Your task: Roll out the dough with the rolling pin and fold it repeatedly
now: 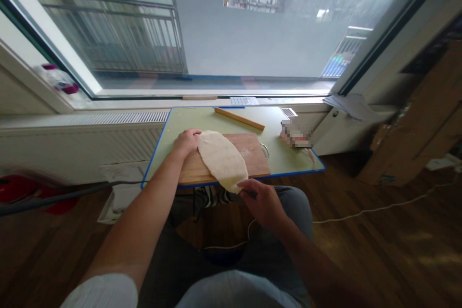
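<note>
A flat oval sheet of dough [224,156] lies slanted across a wooden cutting board [252,151], its near end hanging past the board's front edge. My right hand [265,199] pinches that near end between thumb and fingers. At the far left end, my left hand [186,142] is closed on the dough's edge, the fingertips partly hidden. Behind the board, a wooden stick [239,119] rests at a slant on the pale green table [195,118].
A partly blurred packet [296,134] lies on the table's right side. The board has a metal handle [265,150]. Beyond the table are a radiator [119,144] and a window. A cardboard box [415,120] stands at right, and a white cable [364,214] crosses the floor.
</note>
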{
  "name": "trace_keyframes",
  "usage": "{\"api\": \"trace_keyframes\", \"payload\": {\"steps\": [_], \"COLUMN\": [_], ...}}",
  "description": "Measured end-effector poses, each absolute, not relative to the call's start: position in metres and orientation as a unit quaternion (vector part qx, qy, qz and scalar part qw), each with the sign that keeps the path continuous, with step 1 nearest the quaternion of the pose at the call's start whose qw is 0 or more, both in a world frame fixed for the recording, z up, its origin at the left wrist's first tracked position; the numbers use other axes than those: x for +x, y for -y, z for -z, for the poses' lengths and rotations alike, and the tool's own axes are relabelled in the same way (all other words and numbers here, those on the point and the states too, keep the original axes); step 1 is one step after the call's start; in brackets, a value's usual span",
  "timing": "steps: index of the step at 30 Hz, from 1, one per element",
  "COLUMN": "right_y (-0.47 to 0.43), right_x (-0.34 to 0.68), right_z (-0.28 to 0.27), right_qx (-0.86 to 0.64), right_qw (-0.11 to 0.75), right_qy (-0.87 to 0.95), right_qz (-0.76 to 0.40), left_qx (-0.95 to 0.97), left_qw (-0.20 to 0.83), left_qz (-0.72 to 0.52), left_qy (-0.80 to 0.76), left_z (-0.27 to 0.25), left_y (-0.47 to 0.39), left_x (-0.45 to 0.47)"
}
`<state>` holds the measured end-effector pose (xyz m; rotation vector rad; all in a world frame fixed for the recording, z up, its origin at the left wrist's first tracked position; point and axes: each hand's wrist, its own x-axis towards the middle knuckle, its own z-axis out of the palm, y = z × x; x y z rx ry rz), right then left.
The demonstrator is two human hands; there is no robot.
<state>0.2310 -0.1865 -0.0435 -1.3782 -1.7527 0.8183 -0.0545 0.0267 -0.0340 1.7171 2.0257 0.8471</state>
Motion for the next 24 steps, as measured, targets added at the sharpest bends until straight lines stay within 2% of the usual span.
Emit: {"api": "trace_keyframes", "payload": {"steps": [7,14,21,24], "right_y": [0.184,0.167,0.159,0.152], "right_x": [0.215,0.2,0.19,0.189], "right_z": [0.055,0.04,0.044,0.04], "right_qx": [-0.515,-0.504,-0.486,-0.467], "right_qw": [0.444,0.429,0.411,0.423], "right_qy": [0.659,0.691,0.756,0.758], "right_qz": [-0.322,-0.291,-0.154,-0.169], "left_qx": [0.607,0.603,0.582,0.576], "left_qw": [0.191,0.174,0.164,0.156], "left_qz": [-0.335,-0.358,-0.372,-0.366], "left_qy": [-0.695,-0.692,-0.704,-0.714], "left_z": [0.027,0.023,0.021,0.014], "left_y": [-0.053,-0.076,-0.082,-0.072], "left_x": [-0.035,-0.028,-0.051,-0.05]}}
